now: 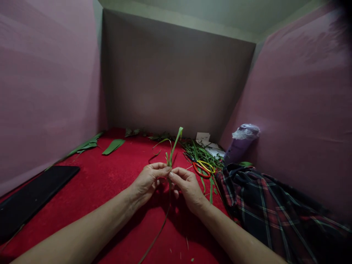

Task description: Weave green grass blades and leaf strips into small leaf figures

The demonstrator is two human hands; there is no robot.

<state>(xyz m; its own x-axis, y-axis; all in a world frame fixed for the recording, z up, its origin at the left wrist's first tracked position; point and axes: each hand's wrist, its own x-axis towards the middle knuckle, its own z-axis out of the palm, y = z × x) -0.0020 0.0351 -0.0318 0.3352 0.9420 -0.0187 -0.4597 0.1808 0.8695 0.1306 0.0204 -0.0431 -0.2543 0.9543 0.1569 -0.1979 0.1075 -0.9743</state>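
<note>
My left hand (151, 179) and my right hand (188, 186) meet over the middle of a red cloth (110, 198). Both pinch the lower part of a small bunch of long green leaf blades (172, 152) between thumb and fingers. One blade stands up and folds over at its tip, while a thinner one arches to the left. From beneath the fingers a long thin strand (163, 223) hangs down toward me. The fingertips hide the spot where the blades come together.
Scissors (202, 168) with red and yellow handles lie by a heap of cut greenery (202, 152). Plaid fabric (264, 209) is bunched at right, near a purple container (239, 146) topped with plastic. A black flat object (38, 194) lies left; a broad leaf (113, 146) is farther back.
</note>
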